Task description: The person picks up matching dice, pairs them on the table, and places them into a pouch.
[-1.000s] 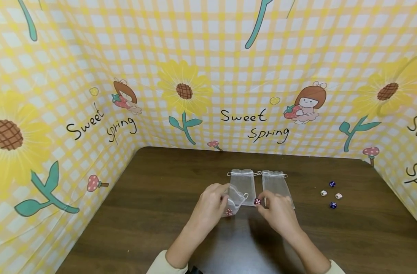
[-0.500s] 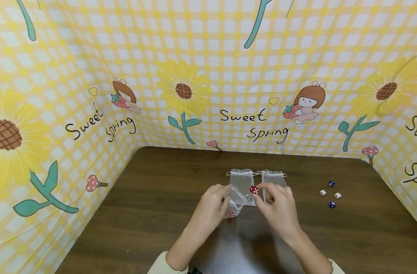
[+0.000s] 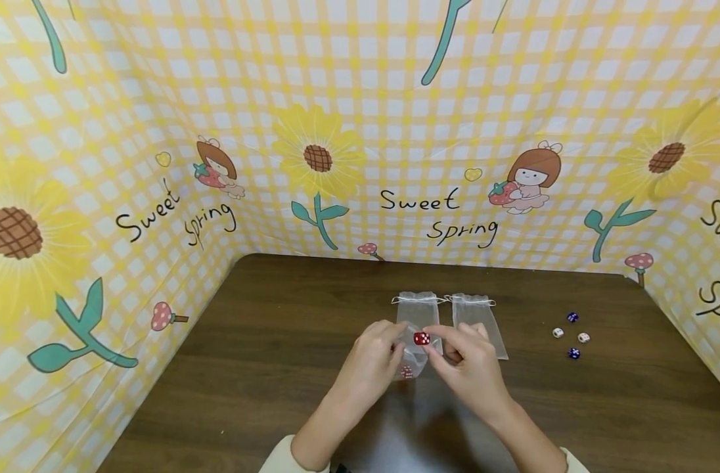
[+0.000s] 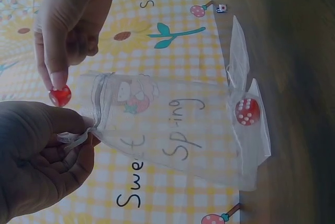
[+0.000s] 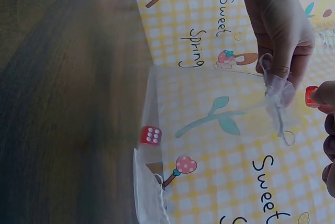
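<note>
In the head view my left hand (image 3: 368, 358) pinches the gathered mouth of a sheer white drawstring pouch (image 4: 172, 124), which hangs down from the fingers. At the bottom of this pouch lies a red die (image 4: 247, 112) with white dots, visible through the mesh. My right hand (image 3: 469, 358) holds a second red die (image 3: 422, 338) between thumb and index finger. That die is close to the pouch's mouth and the left fingertips, outside the mesh in the left wrist view. The left palm is hidden from the head camera.
Two more sheer pouches, a left one (image 3: 416, 309) and a right one (image 3: 478, 322), lie flat behind the hands. Off to the right sit two blue dice, one a blue die (image 3: 574, 353), and two white dice, one a white die (image 3: 583, 337). Patterned cloth (image 3: 419, 164) walls the dark table (image 3: 265, 328).
My right hand has lifted the red die and carried it left to the pouch's mouth. The left hand, still gripping the pouch, has shifted slightly right.
</note>
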`<action>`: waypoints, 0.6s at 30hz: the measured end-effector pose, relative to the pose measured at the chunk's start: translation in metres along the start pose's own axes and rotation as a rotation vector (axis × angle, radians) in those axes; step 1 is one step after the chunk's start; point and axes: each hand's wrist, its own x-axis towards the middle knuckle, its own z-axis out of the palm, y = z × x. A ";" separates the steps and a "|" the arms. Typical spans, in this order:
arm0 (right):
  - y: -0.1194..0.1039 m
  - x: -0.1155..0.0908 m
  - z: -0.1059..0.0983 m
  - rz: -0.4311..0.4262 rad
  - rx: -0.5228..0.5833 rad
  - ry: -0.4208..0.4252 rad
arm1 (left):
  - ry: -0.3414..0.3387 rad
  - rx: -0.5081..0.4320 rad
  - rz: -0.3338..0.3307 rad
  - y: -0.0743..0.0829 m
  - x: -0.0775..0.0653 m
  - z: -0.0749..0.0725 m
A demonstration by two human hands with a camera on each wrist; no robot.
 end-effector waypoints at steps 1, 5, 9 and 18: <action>0.000 0.000 0.000 0.002 -0.004 -0.006 | 0.001 -0.002 0.003 0.001 0.000 0.000; 0.000 -0.001 -0.001 0.034 -0.032 -0.049 | 0.008 -0.006 0.016 0.003 0.002 0.001; 0.000 -0.002 -0.001 0.040 -0.051 -0.064 | 0.011 0.000 0.025 0.004 0.003 0.001; 0.002 -0.001 0.000 -0.002 -0.079 -0.047 | -0.006 -0.003 0.018 0.003 0.003 0.002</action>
